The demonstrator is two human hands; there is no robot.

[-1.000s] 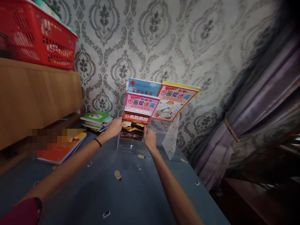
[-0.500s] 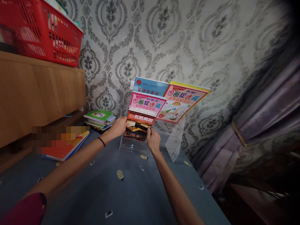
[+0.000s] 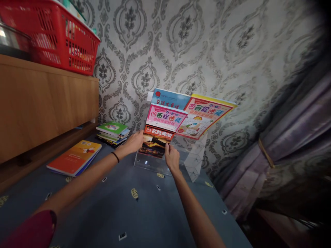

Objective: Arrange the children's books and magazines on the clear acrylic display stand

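A book with an orange title band and a dark landscape photo (image 3: 155, 144) leans in the lowest tier of a clear acrylic book stand (image 3: 152, 166). My left hand (image 3: 134, 142), a dark band at its wrist, grips the book's left edge. Closed on its right edge is my right hand (image 3: 171, 156), thumb on the cover. Just above, a pink-covered book (image 3: 167, 117) stands in the tier behind. At the top are a blue book (image 3: 170, 97) and, to its right, a red-bordered book (image 3: 200, 115) tilted outward, with a yellow edge behind it.
On the blue patterned tablecloth (image 3: 103, 213) lie an orange book (image 3: 73, 158) at the left and a stack of books (image 3: 112, 129) near the wall. A wooden cabinet (image 3: 49, 106) holds a red basket (image 3: 64, 44). A tied curtain (image 3: 254, 179) hangs at the right.
The view has shifted slightly, so everything sits a little further right and lower. Both hands remain on the photo-covered book, which shows little movement relative to the stand.
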